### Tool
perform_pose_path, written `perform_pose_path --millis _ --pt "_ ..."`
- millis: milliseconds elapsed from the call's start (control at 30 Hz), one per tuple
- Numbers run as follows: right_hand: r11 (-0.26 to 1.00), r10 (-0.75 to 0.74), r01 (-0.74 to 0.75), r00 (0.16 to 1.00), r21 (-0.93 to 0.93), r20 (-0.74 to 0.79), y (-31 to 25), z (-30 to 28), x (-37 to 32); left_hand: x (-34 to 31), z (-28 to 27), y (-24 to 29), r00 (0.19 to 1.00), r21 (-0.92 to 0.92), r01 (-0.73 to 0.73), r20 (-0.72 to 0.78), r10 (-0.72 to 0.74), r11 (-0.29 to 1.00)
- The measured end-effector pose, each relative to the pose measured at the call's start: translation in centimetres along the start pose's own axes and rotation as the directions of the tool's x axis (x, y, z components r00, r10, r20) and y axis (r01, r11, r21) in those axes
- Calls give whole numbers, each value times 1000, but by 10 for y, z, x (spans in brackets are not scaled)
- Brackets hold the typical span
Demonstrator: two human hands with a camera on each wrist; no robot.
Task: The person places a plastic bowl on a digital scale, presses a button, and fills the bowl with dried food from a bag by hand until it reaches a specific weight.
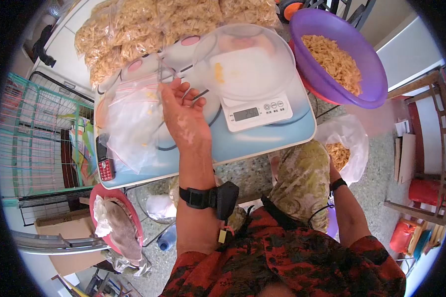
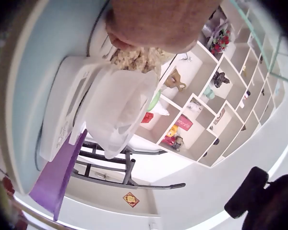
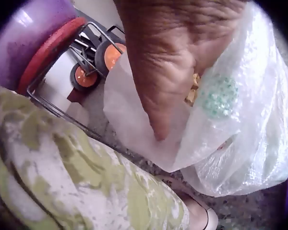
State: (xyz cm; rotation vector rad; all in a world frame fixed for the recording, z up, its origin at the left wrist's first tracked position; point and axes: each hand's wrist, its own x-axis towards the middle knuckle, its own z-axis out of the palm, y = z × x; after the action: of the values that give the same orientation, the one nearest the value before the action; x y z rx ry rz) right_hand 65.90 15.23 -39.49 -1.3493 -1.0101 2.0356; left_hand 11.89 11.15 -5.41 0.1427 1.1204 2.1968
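My left hand (image 1: 187, 119) is over the table, palm up with fingers loosely bent, beside a pile of clear zip bags (image 1: 134, 123). To its right a white kitchen scale (image 1: 257, 111) bears a wide translucent bowl (image 1: 277, 64), with a few yellowish pieces showing. In the right wrist view my right hand (image 3: 168, 62) reaches into a white plastic bag (image 3: 259, 129) low beside my knee, thumb pointing down. Dried golden-brown flakes (image 1: 338, 156) show inside that bag in the head view. The bag hides the other right fingers, so I cannot tell whether they grip anything.
Filled clear packs (image 1: 148, 24) line the table's back. A purple basin (image 1: 371, 74) of the same flakes stands at the right on a red support. A red phone (image 1: 105, 169) lies at the left edge. Wire cage (image 1: 39, 133) at left; wooden rack (image 1: 431, 89) at right.
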Motion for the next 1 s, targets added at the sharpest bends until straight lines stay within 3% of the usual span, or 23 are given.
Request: perform_pose_path --millis 100,167,233,300,367,433,467,533,567,600,700,800,900,1000 --pt "873 -52 62 998 -483 35 -9 11 5 1 0 -1 1000 4 -3 17 3 1000" --pt "783 -41 58 998 -620 40 -21 13 5 1 -1 -1 1000 7 -4 21 4 1000" --pt "831 22 -39 999 -555 -37 -43 18 -5 1 -2 0 1000 2 0 22 0 1000" --pt "950 146 -187 974 -251 -173 -72 30 -24 2 -2 1 1000 3 4 22 -4 1000" --pt "954 300 -285 917 94 -263 -84 36 -33 2 -2 1 1000 6 10 22 -10 1000" --pt "980 189 -200 923 1 -335 -57 -3 -18 2 0 1 1000 19 9 22 -10 1000" --pt "972 67 -147 921 -184 -383 -46 -15 -11 2 0 1 1000 27 9 22 -9 1000" --pt "691 -282 -105 872 -715 -400 -26 -41 1 2 0 1 1000 29 6 28 -7 1000" --pt "547 -376 -154 833 -823 -406 -28 -37 2 2 0 0 1000 30 5 31 -6 1000" --pt "487 -383 -336 748 -806 -543 -29 -32 3 2 0 0 999 38 0 32 -1 999" --pt "49 -567 -405 741 -913 -359 -6 -38 21 1 2 0 999 56 -15 38 13 998" --pt "324 -430 -280 807 -904 -404 4 -33 35 1 3 -1 999 59 -26 40 24 998" --pt "331 -331 -394 802 -857 -497 -4 -7 35 1 5 -1 999 60 -29 31 27 998" --pt "360 -357 -320 821 -877 -446 -6 3 32 -1 8 0 998 89 -54 17 53 995"
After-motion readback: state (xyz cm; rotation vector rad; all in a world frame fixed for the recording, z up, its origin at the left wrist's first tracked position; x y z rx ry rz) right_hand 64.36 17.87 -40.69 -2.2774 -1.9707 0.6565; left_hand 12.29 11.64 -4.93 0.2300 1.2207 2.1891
